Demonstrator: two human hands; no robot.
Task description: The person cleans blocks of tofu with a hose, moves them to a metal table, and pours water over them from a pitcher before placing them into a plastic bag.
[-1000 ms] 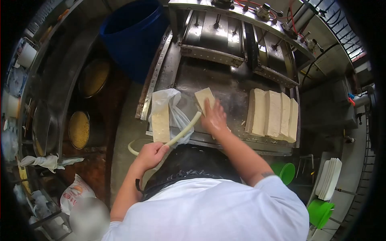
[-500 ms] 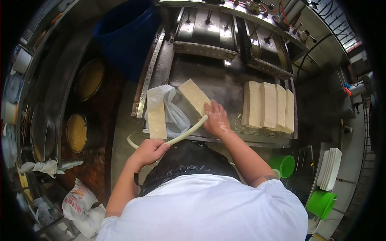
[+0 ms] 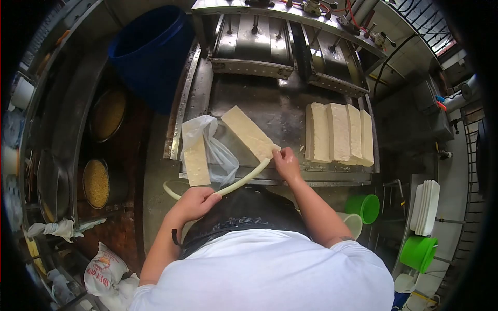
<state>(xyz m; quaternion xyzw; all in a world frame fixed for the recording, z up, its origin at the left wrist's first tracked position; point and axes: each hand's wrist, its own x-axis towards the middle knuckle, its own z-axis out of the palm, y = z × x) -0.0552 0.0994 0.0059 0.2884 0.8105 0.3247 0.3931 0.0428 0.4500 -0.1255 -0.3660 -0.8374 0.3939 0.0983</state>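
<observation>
My left hand [image 3: 194, 205] is wrapped around a pale, flexible hose [image 3: 241, 181]. From there the hose curves up and right, its open end close by the near end of a tofu slab [image 3: 249, 132] lying slantwise on the steel table. My right hand [image 3: 286, 163] is closed at that slab's near right corner, thumb and fingertips pinching a pale bit of its edge. Left of it, a narrower tofu piece [image 3: 196, 161] lies partly under a crumpled clear plastic bag [image 3: 220, 155]. Several thick tofu blocks [image 3: 340, 133] stand side by side on the right.
Steel press plates [image 3: 251, 68] on rods span the back of the wet steel table [image 3: 259, 98]. A big blue barrel [image 3: 150, 57] stands at the back left, near pots of yellowish grain [image 3: 96, 184]. Green buckets [image 3: 363, 208] are at lower right.
My right hand has gone from lying spread on the slab's end to pinching at its corner. The left hand keeps its hold on the hose. The view has shifted slightly.
</observation>
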